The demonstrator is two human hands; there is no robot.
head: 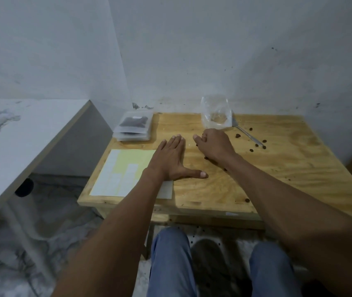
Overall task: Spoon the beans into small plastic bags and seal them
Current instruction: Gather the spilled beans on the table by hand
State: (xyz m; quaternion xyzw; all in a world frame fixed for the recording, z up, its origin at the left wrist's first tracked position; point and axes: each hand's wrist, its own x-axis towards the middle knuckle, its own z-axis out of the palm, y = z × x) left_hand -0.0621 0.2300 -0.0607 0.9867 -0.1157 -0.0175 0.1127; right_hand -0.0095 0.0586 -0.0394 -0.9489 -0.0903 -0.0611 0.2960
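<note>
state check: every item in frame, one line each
left hand: flat on the table, fingers straight, holding nothing
right hand: fingers curled, knuckles up, over loose beans; any grip hidden
clear bag: upright at the wall, looks nearly empty
spoon: lying on the table, unheld
beans: scattered loose on the table
filled bags: stacked flat, back left corner
label sheet: flat, partly under left wrist
table: wooden, beans strewn

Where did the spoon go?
In the head view the spoon lies flat on the wooden table, toward the far right, just right of the clear plastic bag, with loose beans scattered around it.
</note>
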